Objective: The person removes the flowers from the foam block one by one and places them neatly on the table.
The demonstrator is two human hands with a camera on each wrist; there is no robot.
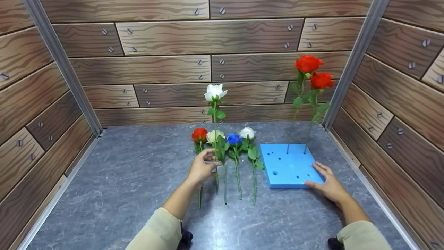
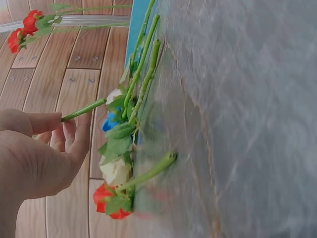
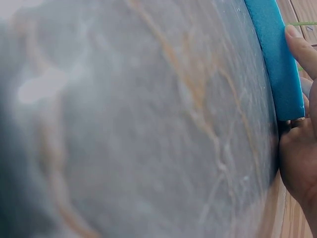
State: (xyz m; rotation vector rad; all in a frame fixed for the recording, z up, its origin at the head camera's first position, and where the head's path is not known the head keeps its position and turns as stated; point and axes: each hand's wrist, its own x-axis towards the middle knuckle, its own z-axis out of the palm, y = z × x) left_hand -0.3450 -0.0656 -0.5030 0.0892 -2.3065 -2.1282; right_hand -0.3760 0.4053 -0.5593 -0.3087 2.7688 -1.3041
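Left hand [image 1: 202, 168] pinches a white rose [image 1: 215, 93], bloom only visible in the head view lol; right hand [image 1: 329, 185] grips the blue block [image 1: 289, 166] by one corner.

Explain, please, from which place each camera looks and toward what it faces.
Head: worn on the head, facing forward and down at the table, lying roses and blue block; left hand, right hand and sleeves show.
Left wrist: on that wrist, picture turned sideways, facing the stem its hand pinches, lying roses and plank wall; left hand shows.
Right wrist: on that wrist, facing mostly the tabletop; part of the right hand shows, gripping the block.
Shared: head and left-wrist views both show two upright red roses.
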